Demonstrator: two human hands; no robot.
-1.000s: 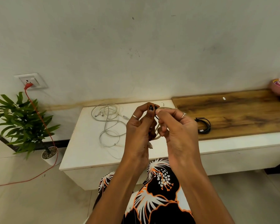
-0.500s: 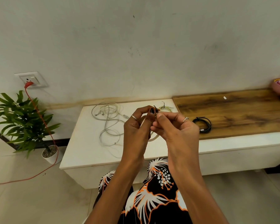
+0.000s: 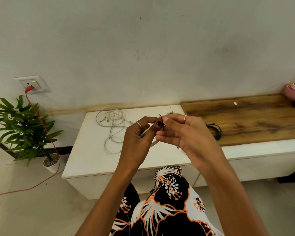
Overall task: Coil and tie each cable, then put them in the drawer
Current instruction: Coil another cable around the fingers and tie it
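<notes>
Above the lap, the left hand grips a pale coil while the right hand pinches a dark tie at its top. Twisting snugly, close to the loops, should keep them from springing. At 11 o'clock, loose cables sprawl on the worktop; at 2 o'clock lies a black coil.
</notes>
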